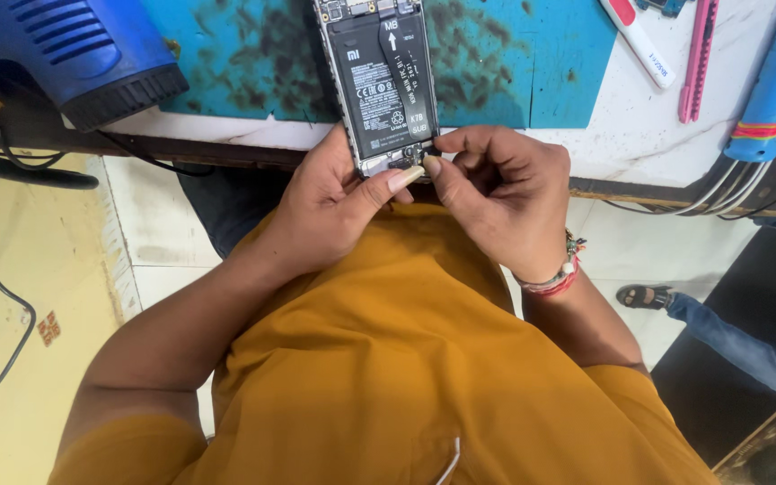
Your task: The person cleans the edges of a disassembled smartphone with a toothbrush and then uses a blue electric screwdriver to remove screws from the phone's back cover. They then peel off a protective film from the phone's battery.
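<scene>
Black flat battery in opened phone [381,81], left hand [334,202] gripping.

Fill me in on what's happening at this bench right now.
A person in a mustard shirt works on an opened phone, back cover off and battery showing, lying on a teal mat. The left hand steadies its lower end, while the right hand pinches at something small there, too small to identify. A blue heat gun rests at the bench's left.

White worktop [621,135] up top, dark wooden edge [226,148]; below, pale floor tiles [163,233] beside yellow flooring [20,359], evenly lit.
</scene>
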